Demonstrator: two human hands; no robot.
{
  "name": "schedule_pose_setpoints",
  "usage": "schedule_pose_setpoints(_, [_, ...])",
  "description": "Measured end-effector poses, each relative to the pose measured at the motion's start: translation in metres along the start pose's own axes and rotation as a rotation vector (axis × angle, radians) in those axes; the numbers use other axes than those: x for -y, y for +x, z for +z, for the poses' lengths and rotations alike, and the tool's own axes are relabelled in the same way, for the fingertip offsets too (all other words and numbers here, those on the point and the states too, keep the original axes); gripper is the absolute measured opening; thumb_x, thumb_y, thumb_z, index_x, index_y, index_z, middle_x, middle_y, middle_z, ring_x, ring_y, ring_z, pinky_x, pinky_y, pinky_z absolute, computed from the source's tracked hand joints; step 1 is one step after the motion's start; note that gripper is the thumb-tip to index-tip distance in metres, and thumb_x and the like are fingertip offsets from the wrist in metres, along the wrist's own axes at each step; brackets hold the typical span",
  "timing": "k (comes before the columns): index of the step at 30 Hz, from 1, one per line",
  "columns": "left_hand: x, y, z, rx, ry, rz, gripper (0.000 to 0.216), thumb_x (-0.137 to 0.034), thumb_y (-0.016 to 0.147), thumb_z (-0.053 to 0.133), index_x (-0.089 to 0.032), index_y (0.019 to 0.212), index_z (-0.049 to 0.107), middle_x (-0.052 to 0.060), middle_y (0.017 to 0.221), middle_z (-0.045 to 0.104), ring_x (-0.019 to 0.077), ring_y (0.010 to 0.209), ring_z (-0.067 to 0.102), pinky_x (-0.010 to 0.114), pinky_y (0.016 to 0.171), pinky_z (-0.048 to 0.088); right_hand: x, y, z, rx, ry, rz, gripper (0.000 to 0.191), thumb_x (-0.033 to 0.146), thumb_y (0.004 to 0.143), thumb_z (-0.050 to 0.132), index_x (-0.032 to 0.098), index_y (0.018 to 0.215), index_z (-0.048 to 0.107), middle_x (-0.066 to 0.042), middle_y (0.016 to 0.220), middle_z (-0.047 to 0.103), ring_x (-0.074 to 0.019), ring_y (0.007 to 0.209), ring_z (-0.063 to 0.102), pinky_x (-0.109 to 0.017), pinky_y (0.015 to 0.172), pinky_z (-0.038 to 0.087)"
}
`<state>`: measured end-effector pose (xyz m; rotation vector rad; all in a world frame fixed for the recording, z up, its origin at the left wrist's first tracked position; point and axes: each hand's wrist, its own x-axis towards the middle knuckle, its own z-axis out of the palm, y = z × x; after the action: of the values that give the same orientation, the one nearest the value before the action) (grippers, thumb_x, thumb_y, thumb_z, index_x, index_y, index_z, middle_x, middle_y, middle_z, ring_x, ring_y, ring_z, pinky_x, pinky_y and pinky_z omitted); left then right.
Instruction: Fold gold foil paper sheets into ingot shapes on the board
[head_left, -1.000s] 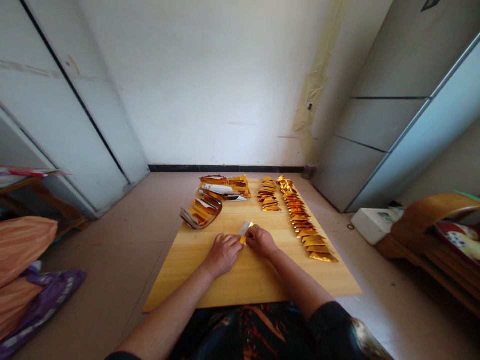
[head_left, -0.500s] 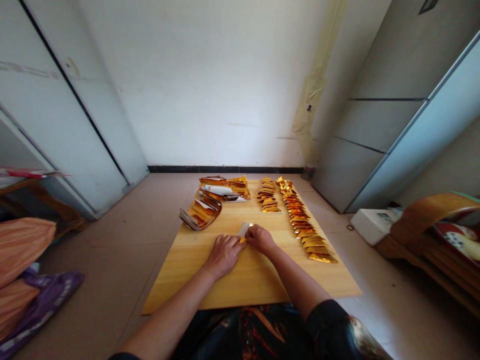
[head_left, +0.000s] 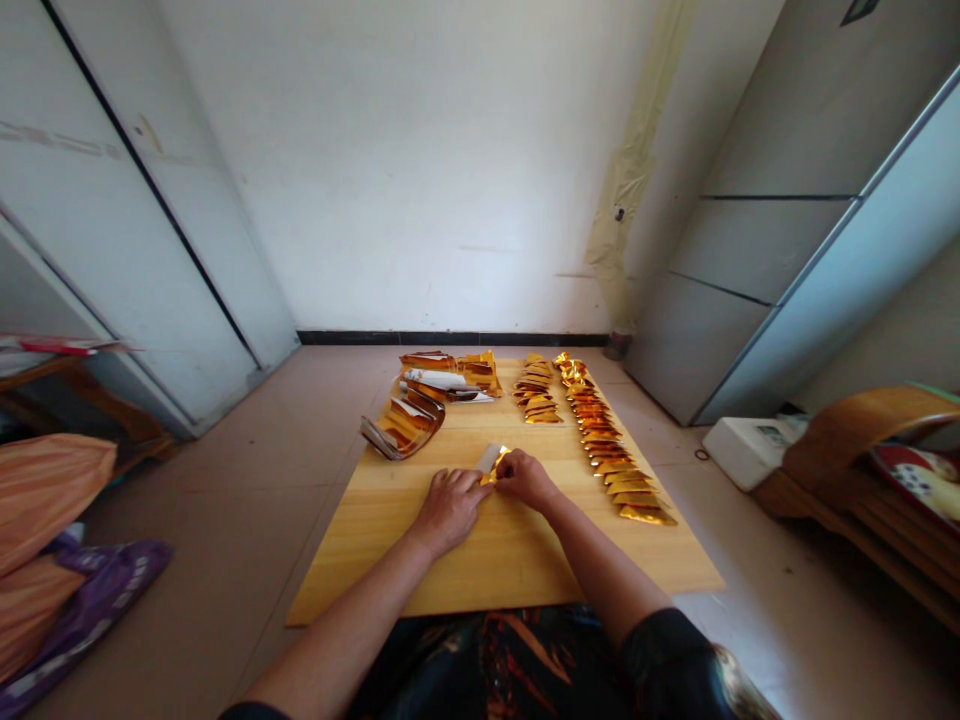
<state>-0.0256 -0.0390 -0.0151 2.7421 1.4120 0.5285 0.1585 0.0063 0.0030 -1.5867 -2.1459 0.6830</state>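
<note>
A small sheet of gold foil paper with a pale, whitish side lies on the wooden table between my hands. My left hand rests palm down, its fingertips pressing the sheet's near left edge. At the sheet's right edge, my right hand is closed in a pinch on the foil. Some of the sheet is hidden under my fingers. To the right runs a long row of folded gold foil pieces, with a shorter row of folded pieces beside its far end.
Loose stacks of gold paper lie at the table's far left, some curled. The wooden table stands near a white wall. A grey refrigerator and a white box are at right, plastic bags at left.
My right hand has shifted very slightly at the sheet's right edge, and more of the gold side shows beside its fingers. My left hand stays in place.
</note>
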Motion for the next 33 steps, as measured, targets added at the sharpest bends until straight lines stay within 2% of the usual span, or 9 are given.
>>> schedule_pose_setpoints(11, [0.0, 0.001, -0.002, 0.014, -0.005, -0.006, 0.046, -0.009, 0.078, 0.051, -0.034, 0.116, 0.059, 0.002, 0.119, 0.059, 0.0209, 0.108, 0.051, 0.04, 0.092, 0.035, 0.0, 0.005, -0.003, 0.012, -0.018, 0.012, 0.015, 0.004, 0.065, 0.06, 0.016, 0.071, 0.066, -0.002, 0.082, 0.065, -0.0116, 0.075, 0.058, -0.018, 0.066, 0.042])
schedule_pose_setpoints(23, [-0.001, 0.001, -0.003, 0.028, 0.003, -0.011, 0.045, -0.009, 0.078, 0.051, -0.033, 0.116, 0.059, 0.002, 0.122, 0.059, 0.0217, 0.108, 0.05, 0.041, 0.092, 0.035, -0.008, 0.007, -0.005, -0.017, -0.013, 0.001, 0.02, -0.001, 0.065, 0.055, 0.016, 0.071, 0.065, -0.001, 0.079, 0.063, -0.01, 0.071, 0.056, -0.018, 0.067, 0.041])
schedule_pose_setpoints(29, [-0.001, 0.001, -0.004, 0.031, 0.011, -0.015, 0.046, -0.009, 0.078, 0.051, -0.033, 0.116, 0.058, 0.002, 0.122, 0.059, 0.0221, 0.109, 0.05, 0.042, 0.092, 0.035, -0.005, 0.005, -0.007, -0.005, 0.001, 0.025, 0.008, 0.012, 0.067, 0.064, 0.016, 0.074, 0.065, -0.002, 0.082, 0.063, -0.0114, 0.073, 0.056, -0.019, 0.066, 0.04])
schedule_pose_setpoints(33, [0.0, 0.0, -0.003, 0.021, 0.019, -0.007, 0.047, -0.009, 0.078, 0.05, -0.033, 0.118, 0.057, 0.003, 0.123, 0.059, 0.0219, 0.109, 0.051, 0.041, 0.091, 0.036, -0.001, 0.004, -0.004, -0.011, -0.053, 0.035, 0.01, 0.017, 0.067, 0.068, 0.016, 0.077, 0.066, -0.002, 0.084, 0.062, -0.0116, 0.073, 0.056, -0.018, 0.063, 0.04])
